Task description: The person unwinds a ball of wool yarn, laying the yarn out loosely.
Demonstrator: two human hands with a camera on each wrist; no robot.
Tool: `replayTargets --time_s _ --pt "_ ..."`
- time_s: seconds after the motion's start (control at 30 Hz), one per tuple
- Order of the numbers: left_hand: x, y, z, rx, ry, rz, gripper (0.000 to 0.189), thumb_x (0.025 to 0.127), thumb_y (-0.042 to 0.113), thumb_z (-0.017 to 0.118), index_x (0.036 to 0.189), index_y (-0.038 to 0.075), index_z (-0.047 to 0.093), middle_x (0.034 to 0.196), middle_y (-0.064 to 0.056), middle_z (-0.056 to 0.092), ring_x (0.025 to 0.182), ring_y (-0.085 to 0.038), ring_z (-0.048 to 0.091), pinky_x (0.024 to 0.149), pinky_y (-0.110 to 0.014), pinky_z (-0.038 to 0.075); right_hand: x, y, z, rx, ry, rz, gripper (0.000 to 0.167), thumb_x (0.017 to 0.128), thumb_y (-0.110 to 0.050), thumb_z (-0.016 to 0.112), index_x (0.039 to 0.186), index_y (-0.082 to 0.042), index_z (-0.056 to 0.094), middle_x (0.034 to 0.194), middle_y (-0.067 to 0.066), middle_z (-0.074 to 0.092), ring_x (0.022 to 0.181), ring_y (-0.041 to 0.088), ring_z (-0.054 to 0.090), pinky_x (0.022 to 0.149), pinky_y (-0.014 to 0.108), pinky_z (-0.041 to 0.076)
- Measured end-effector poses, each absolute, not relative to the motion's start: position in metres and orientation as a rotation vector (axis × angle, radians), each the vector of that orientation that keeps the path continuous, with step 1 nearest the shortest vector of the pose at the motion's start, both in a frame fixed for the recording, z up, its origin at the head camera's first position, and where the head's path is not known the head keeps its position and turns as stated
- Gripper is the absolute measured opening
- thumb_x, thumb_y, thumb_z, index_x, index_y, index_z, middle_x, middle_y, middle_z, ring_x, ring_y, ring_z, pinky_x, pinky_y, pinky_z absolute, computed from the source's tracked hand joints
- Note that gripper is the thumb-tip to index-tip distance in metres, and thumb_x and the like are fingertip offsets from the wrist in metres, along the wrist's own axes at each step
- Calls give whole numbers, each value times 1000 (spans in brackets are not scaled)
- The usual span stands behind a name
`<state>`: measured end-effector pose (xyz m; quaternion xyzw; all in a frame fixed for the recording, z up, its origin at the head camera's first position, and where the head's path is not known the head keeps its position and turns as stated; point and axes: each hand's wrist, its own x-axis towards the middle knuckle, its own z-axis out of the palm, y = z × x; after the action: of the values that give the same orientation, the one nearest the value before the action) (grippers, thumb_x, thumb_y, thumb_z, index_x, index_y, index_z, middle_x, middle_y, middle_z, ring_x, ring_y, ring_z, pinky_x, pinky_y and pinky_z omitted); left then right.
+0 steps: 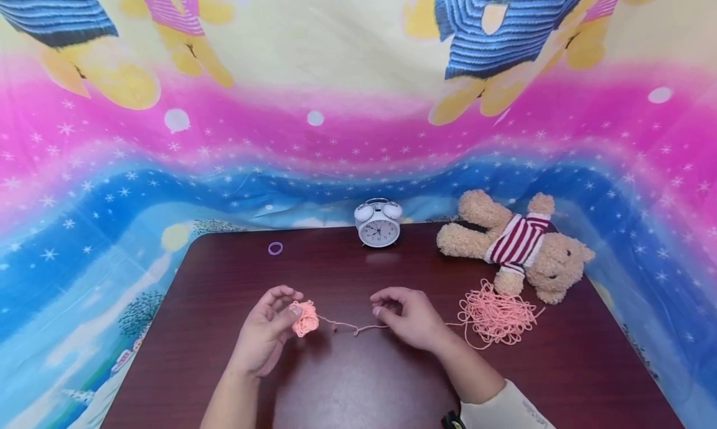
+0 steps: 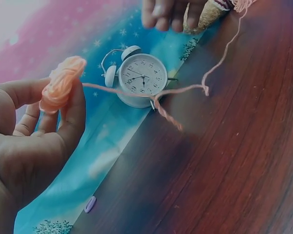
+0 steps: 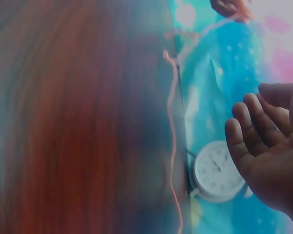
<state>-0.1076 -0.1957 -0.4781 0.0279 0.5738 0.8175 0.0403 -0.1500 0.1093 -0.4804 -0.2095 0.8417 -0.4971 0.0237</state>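
Between thumb and fingers, my left hand [image 1: 260,332] pinches a small wound bundle of peach yarn [image 1: 305,319], also seen in the left wrist view [image 2: 63,85]. From it a yarn strand [image 1: 343,325] with small kinks and a twisted loop runs rightward to a loose yarn heap [image 1: 498,315]. My right hand [image 1: 411,317] hovers over that strand, fingers loosely bent. In the right wrist view the strand [image 3: 172,122] passes well apart from the fingers [image 3: 239,122], and nothing shows in this hand.
A white twin-bell alarm clock [image 1: 379,223] stands at the table's back edge. Left of it lies a purple ring [image 1: 275,248]. A teddy bear [image 1: 518,245] in a striped shirt lies at the right, touching the yarn heap. A printed cloth [image 1: 336,136] hangs behind the dark table [image 1: 358,379].
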Motion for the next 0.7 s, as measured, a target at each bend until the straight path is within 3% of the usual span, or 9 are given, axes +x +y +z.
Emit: replayTargets --time_s 0.37,0.53,0.63,0.7 --pt "-106 -186 -477 95 1741 2447 33 99 -4 60 126 8 47 118 -6 63 92 -13 66 68 -23 57 -144 61 -488 -793 2447 -1495 29 92 -20 81 120 -16 74 110 -3 75 94 11 72 82 29 61" --pt "-106 -184 -475 59 1720 2460 35 98 -3 62 128 3 45 117 -7 66 99 -15 69 77 -26 61 -142 46 -488 -823 2390 -1484 23 92 -21 80 114 -16 77 101 -11 74 92 7 71 85 34 61" --pt "-106 -185 -475 71 1710 2465 37 99 -3 63 130 0 44 119 -6 66 104 -16 69 82 -26 61 -141 42 -487 -805 2407 -1478 13 93 -18 77 106 -19 78 91 -13 73 82 3 67 77 29 60" --pt "-106 -185 -476 72 1713 2467 37 99 -3 63 130 0 44 119 -6 66 104 -16 69 82 -26 61 -141 43 -487 -783 2413 -1479 8 94 -17 76 102 -20 79 85 -11 72 69 3 66 64 28 60"
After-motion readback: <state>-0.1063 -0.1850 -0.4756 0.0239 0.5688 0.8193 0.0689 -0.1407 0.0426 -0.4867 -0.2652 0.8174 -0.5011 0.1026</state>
